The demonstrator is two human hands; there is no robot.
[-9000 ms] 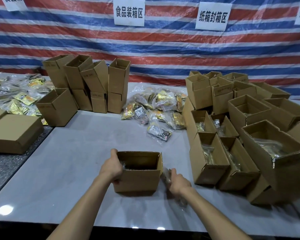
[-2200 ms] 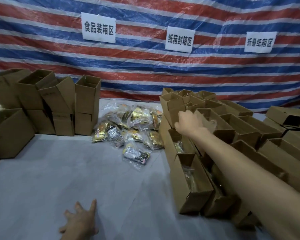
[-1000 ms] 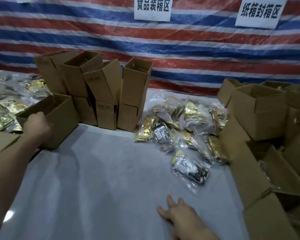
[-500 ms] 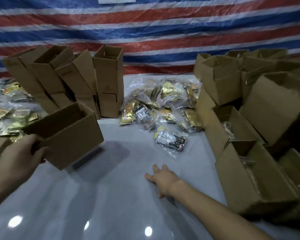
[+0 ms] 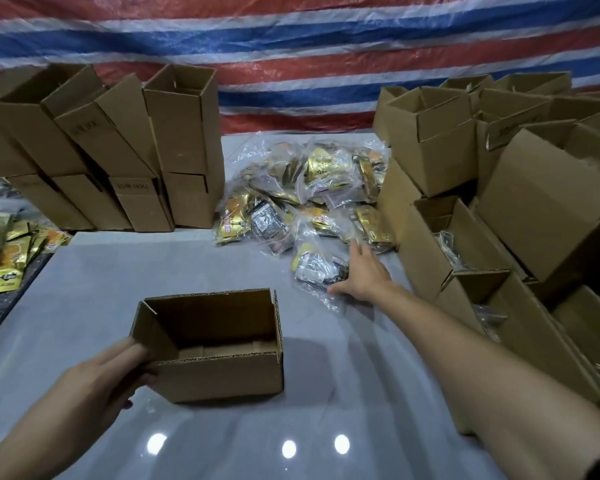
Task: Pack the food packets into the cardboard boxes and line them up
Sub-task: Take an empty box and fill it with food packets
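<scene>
1. The open box [image 5: 219,375] stands near the front edge of the bench [image 5: 118,271], about mid-width, mouth up. It looks empty, with only the folded bottom flaps showing.
2. The left hand [image 5: 97,382] grips the box's near left corner: fingers against the left wall, thumb on the front face.
3. The right hand [image 5: 364,277] lies on a clear-bagged packet [image 5: 317,268] at the near edge of the pile of packets [image 5: 312,188]. Its fingers are spread and fairly straight, touching the bag but not closed on it.
4. Done so far, judging by how things lie: the boxes on the right [image 5: 430,251] crowd that side, and at least two show bags inside. The rest cannot be read.
5. Left to do: fill this box and set it with the others. The pile remains large, stacked boxes [image 5: 184,140] wait towards the back left, and more loose packets [image 5: 7,251] lie at the left edge — so much of the job is probably ahead.
</scene>
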